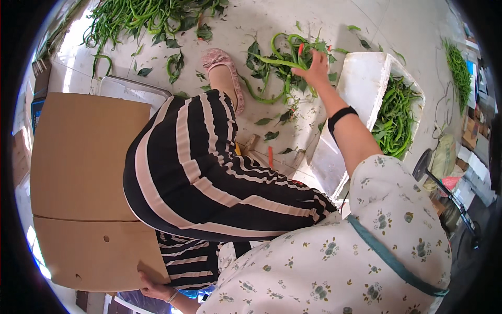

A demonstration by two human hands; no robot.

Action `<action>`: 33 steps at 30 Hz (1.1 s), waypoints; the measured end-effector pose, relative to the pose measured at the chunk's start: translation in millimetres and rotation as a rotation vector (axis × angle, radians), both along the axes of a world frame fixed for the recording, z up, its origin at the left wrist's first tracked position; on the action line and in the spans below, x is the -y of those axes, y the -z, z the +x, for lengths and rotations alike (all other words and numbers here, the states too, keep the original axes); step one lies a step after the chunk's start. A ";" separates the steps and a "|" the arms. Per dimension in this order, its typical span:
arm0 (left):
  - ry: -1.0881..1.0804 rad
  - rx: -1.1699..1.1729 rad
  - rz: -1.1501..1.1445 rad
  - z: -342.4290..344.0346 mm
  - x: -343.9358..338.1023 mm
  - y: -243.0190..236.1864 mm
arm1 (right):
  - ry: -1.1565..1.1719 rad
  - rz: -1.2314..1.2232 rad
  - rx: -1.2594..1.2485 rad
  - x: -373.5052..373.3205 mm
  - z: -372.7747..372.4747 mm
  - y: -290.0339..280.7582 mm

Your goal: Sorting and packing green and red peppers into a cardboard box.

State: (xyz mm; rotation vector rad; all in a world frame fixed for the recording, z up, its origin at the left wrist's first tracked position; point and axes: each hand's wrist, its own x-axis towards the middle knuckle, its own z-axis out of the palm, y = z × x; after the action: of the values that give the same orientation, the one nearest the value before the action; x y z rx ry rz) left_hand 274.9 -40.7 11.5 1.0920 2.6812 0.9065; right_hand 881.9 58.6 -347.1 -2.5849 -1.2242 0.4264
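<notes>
My right hand (314,69) reaches out over a small loose heap of long green peppers and leaves (282,89) on the floor, fingers curled on a long green pepper (277,62); a small red pepper shows beside it. My left hand (151,282) grips the lower edge of a large brown cardboard box (89,162) at my left. To the right of the heap, a white foam box (355,89) holds many green peppers (395,120).
A large pile of peppers (136,15) lies at the top left, another (455,73) at the far right. A metal tray (117,86) lies behind the cardboard. My foot (219,70) rests among scattered leaves. A black stand (449,199) and sacks (444,157) are at the right.
</notes>
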 end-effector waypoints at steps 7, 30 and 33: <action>-0.017 -0.037 -0.061 2.8 -1.2 2.6 | -0.087 -0.444 -0.312 -47.4 23.7 20.1; -0.094 -0.116 -0.036 10.4 -11.1 -2.6 | 0.056 -0.519 -0.396 -53.2 -156.6 -4.2; -0.058 -0.053 -0.038 13.3 -12.3 -7.2 | 0.120 -0.469 -0.365 -54.9 -163.1 -10.5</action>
State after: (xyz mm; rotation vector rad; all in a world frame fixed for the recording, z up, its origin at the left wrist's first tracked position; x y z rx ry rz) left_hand 288.2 -28.4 18.7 1.0498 2.7749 0.8434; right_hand 718.8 113.5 -336.6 -2.7483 -0.9193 1.2224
